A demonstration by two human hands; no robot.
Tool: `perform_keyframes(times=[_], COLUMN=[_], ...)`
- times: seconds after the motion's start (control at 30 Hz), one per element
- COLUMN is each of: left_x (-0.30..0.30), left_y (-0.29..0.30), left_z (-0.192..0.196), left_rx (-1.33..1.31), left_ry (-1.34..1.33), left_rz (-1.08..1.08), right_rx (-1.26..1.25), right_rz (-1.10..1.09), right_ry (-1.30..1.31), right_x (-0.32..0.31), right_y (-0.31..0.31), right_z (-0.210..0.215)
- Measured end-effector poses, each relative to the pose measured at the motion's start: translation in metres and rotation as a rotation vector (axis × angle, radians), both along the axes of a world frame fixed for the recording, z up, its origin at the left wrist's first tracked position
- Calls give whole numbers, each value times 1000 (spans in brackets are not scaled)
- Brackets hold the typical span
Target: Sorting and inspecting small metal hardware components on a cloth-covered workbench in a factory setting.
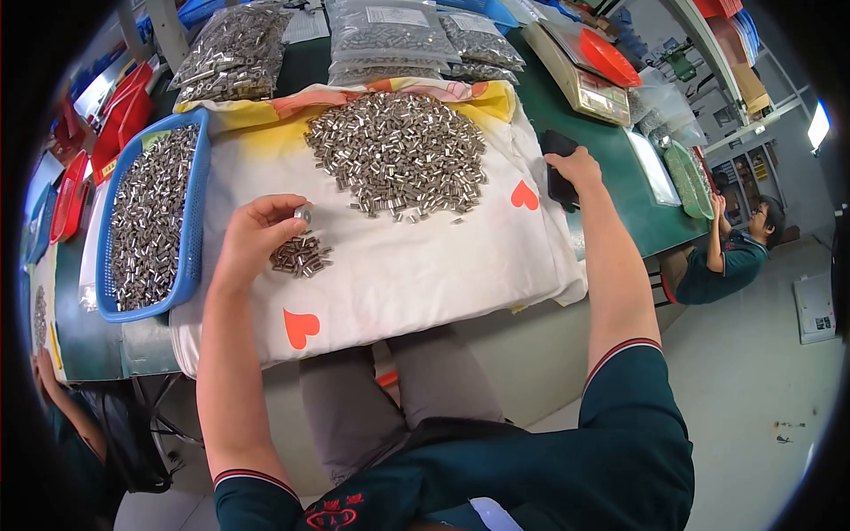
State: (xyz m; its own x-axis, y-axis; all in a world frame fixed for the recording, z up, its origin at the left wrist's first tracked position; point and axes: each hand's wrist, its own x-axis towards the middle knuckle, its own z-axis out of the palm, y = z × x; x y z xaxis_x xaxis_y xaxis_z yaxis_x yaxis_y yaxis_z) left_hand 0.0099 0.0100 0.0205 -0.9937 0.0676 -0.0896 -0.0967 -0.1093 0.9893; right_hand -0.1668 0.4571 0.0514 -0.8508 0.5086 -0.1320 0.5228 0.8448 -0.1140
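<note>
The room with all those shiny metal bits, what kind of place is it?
Probably a factory workroom: a big pile of small metal pieces lies on a cloth, a blue basket holds more, and stuffed clear bags sit behind.

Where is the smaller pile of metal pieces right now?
In the head view, the smaller pile lies left of centre on the white cloth, close by the left hand and nearer the person than the big pile.

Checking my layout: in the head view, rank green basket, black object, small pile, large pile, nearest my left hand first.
1. Small pile, by your left hand
2. Large pile, upper middle
3. Black object, at your right hand
4. Green basket, far right
</note>
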Motion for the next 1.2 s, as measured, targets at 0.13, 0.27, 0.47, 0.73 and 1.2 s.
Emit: perform_keyframes(times=[0.13, 0.27, 0.47, 0.73, 1.2], left_x=[2, 2, 3, 6, 24], left_y=[-2, 0, 4, 2, 135], left_z=[4, 4, 0, 19, 6], left_rx=[-14, -32, -74, -125, 420], left_ry=[-30, -18, 12, 145, -141], left_rz=[0, 7, -7, 110, 178], right_rx=[89, 84, 59, -362, -822], right_rz=[-36, -22, 59, 952, 1003], right_ry=[98, 127, 258, 777, 702], right_x=[14, 17, 35, 166, 197], right_y=[-20, -17, -15, -102, -178], right_z=[-2, -3, 9, 16, -13])
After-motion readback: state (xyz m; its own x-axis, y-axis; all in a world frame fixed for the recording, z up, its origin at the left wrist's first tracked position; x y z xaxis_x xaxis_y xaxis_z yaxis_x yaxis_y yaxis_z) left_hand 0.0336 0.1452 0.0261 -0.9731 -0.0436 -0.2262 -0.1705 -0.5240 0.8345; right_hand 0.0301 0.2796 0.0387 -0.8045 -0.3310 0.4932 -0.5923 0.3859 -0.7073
